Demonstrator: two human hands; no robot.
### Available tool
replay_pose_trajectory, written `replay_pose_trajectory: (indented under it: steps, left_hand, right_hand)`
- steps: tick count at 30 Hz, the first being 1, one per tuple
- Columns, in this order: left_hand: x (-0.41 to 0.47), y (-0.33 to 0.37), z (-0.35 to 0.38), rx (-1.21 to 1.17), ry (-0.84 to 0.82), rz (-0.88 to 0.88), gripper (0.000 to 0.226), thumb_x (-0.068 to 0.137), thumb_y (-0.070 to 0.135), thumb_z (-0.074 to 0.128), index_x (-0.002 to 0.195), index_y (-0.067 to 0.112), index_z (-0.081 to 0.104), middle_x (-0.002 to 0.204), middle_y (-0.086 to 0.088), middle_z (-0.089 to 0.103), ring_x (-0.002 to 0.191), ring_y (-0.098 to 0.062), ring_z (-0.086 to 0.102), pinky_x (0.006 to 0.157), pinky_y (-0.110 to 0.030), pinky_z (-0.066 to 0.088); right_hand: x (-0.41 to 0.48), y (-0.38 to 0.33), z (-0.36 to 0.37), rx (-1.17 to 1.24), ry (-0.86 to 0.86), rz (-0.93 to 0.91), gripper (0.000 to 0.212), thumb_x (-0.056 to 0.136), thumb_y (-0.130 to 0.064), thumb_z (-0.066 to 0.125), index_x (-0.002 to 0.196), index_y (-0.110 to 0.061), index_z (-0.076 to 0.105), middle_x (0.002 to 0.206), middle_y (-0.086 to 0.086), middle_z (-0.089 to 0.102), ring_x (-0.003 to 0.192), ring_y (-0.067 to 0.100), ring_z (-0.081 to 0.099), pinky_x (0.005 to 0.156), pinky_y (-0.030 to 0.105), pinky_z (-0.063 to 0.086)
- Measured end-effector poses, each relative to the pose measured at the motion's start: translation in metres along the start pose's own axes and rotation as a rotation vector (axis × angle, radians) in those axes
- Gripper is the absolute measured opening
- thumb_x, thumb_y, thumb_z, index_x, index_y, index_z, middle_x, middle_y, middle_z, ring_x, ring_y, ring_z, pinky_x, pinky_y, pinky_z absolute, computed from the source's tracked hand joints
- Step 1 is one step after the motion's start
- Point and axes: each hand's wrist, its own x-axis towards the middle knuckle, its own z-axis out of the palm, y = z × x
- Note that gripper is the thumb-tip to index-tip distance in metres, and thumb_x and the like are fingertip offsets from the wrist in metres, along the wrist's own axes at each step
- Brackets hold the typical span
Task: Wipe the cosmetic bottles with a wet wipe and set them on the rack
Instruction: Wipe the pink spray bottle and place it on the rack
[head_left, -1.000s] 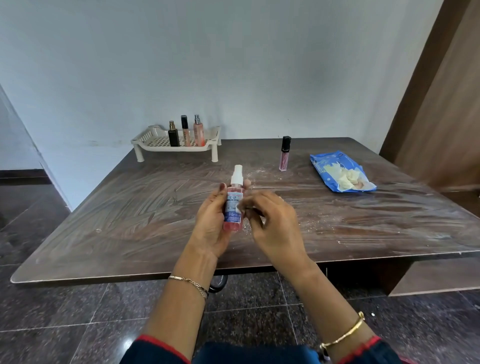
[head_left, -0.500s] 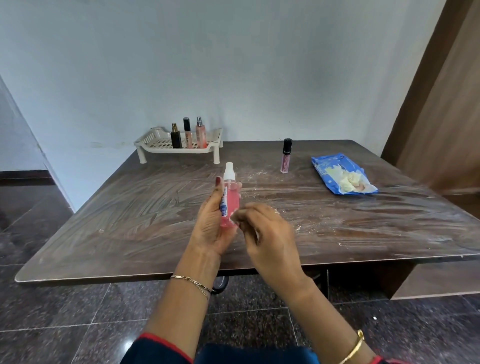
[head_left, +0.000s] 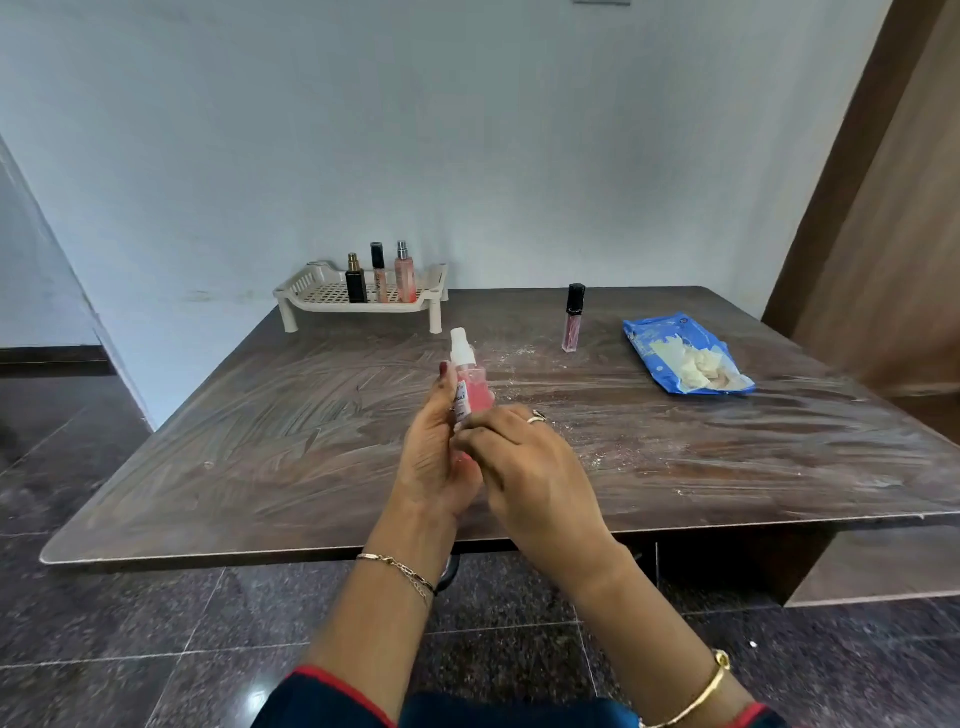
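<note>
The left hand (head_left: 436, 457) grips the pink spray bottle (head_left: 471, 389), fingers curled round its lower body, its white cap rising above the fingertips. The right hand (head_left: 530, 467) bunches its fingers against the bottle's lower end; whether they pinch a wipe I cannot tell. Well beyond the fingertips stands the rack (head_left: 311, 301), and beyond them to the right a lip gloss tube (head_left: 573, 325).

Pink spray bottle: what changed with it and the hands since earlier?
The pink spray bottle was turned, its label now facing left; the right hand slid down to its lower part. The left hand still grips it. Rack, lip gloss and wipes pack stayed put.
</note>
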Motion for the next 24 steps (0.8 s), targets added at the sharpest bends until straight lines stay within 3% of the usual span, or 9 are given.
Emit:
replay_pose_trajectory:
  steps: [2, 4, 5, 8, 10, 13, 18, 20, 24]
  left_hand:
    - [0.002, 0.000, 0.000, -0.050, 0.045, 0.007, 0.038, 0.080, 0.043, 0.073, 0.098, 0.012, 0.060, 0.080, -0.002, 0.051, 0.077, -0.015, 0.053, 0.086, -0.030, 0.049]
    - [0.003, -0.001, 0.001, -0.094, 0.076, 0.017, 0.043, 0.084, 0.041, 0.067, 0.108, 0.007, 0.059, 0.088, -0.007, 0.056, 0.089, -0.020, 0.058, 0.101, -0.033, 0.044]
    - [0.001, -0.001, 0.004, -0.108, 0.065, 0.013, 0.044, 0.088, 0.040, 0.064, 0.112, 0.004, 0.057, 0.092, -0.010, 0.058, 0.093, -0.021, 0.060, 0.099, -0.033, 0.048]
    - [-0.003, -0.007, 0.015, -0.114, 0.039, -0.006, 0.038, 0.095, 0.031, 0.054, 0.119, 0.002, 0.056, 0.096, -0.013, 0.066, 0.085, -0.020, 0.069, 0.071, -0.030, 0.058]
    - [-0.005, -0.010, 0.020, -0.086, 0.028, -0.009, 0.034, 0.092, 0.028, 0.055, 0.117, 0.005, 0.059, 0.101, -0.012, 0.069, 0.087, -0.019, 0.069, 0.071, -0.030, 0.058]
    - [-0.003, -0.010, 0.021, -0.078, 0.008, -0.022, 0.035, 0.093, 0.023, 0.056, 0.123, 0.006, 0.059, 0.108, -0.013, 0.068, 0.095, -0.021, 0.069, 0.076, -0.031, 0.058]
    - [0.001, -0.009, 0.015, -0.180, 0.020, -0.028, 0.029, 0.096, 0.017, 0.052, 0.116, -0.002, 0.057, 0.096, -0.016, 0.066, 0.084, -0.021, 0.069, 0.073, -0.031, 0.060]
    - [0.007, -0.007, 0.010, -0.207, 0.073, -0.026, 0.036, 0.091, 0.019, 0.058, 0.120, -0.002, 0.055, 0.096, -0.012, 0.064, 0.082, -0.018, 0.065, 0.075, -0.031, 0.060]
    - [0.011, -0.007, 0.009, -0.204, 0.160, 0.010, 0.039, 0.087, 0.036, 0.062, 0.106, 0.001, 0.063, 0.087, -0.005, 0.061, 0.074, -0.012, 0.059, 0.064, -0.027, 0.059]
  right_hand:
    - [-0.003, 0.002, -0.003, 0.056, 0.051, 0.048, 0.026, 0.074, 0.006, 0.070, 0.096, -0.008, 0.070, 0.102, 0.001, 0.066, 0.088, 0.021, 0.061, 0.069, 0.035, 0.053]
    - [-0.002, 0.007, -0.006, 0.065, 0.082, 0.081, 0.025, 0.075, 0.006, 0.070, 0.095, -0.007, 0.071, 0.101, 0.001, 0.067, 0.088, 0.020, 0.062, 0.071, 0.034, 0.053]
    - [0.000, 0.010, -0.008, 0.057, 0.092, 0.091, 0.022, 0.076, 0.003, 0.070, 0.095, -0.007, 0.071, 0.100, 0.003, 0.067, 0.088, 0.021, 0.063, 0.071, 0.033, 0.053]
    - [0.017, 0.019, -0.015, 0.037, 0.127, 0.125, 0.015, 0.082, -0.010, 0.063, 0.094, -0.006, 0.072, 0.099, 0.005, 0.067, 0.085, 0.021, 0.064, 0.070, 0.034, 0.055]
    - [0.028, 0.023, -0.018, 0.043, 0.153, 0.159, 0.021, 0.085, -0.018, 0.058, 0.094, -0.005, 0.071, 0.099, 0.006, 0.066, 0.083, 0.020, 0.064, 0.070, 0.035, 0.055]
    - [0.035, 0.026, -0.015, 0.023, 0.173, 0.203, 0.015, 0.085, -0.012, 0.065, 0.097, -0.004, 0.071, 0.101, 0.006, 0.066, 0.085, 0.020, 0.064, 0.073, 0.037, 0.056]
    - [0.013, 0.022, -0.001, 0.015, 0.127, 0.188, 0.016, 0.084, -0.011, 0.066, 0.099, -0.005, 0.071, 0.104, 0.005, 0.065, 0.086, 0.020, 0.062, 0.072, 0.035, 0.055]
    - [0.002, 0.018, 0.003, 0.032, 0.091, 0.184, 0.017, 0.084, -0.006, 0.063, 0.099, -0.006, 0.071, 0.104, 0.004, 0.064, 0.087, 0.020, 0.062, 0.072, 0.035, 0.054]
    - [-0.012, 0.020, 0.003, 0.051, 0.034, 0.191, 0.026, 0.077, 0.007, 0.067, 0.097, -0.009, 0.071, 0.100, 0.001, 0.063, 0.087, 0.019, 0.062, 0.071, 0.034, 0.054]
